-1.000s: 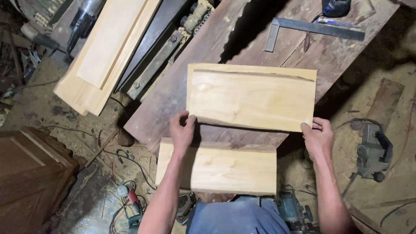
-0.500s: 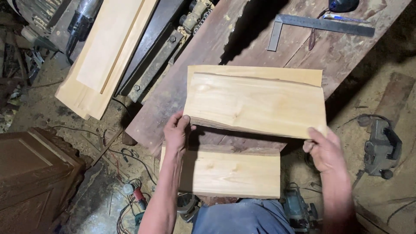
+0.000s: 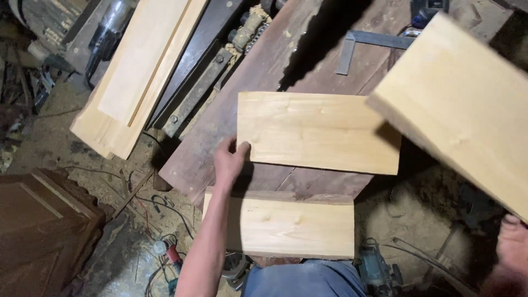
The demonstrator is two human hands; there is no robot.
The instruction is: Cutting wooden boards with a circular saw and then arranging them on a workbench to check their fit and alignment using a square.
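A pale wooden board (image 3: 319,132) lies flat on the dark red workbench (image 3: 264,60). My left hand (image 3: 230,159) grips its left end, thumb on top. A second pale board (image 3: 291,225) rests at the bench's near edge, just below my left forearm. A third pale board (image 3: 462,99) is lifted and tilted close to the camera at the right. My right hand (image 3: 512,245) holds it from below at the bottom right corner, only partly in view.
A steel square (image 3: 374,41) lies at the far end of the bench. Long pale planks (image 3: 137,71) lean at the upper left beside a dark metal rail (image 3: 192,93). Power tools (image 3: 379,272) and cables lie on the sawdust floor. A brown cabinet (image 3: 44,231) stands at the left.
My right hand has lifted the top board off the one beneath it and swung it up to the right. My left hand stays at the left end of the lower board.
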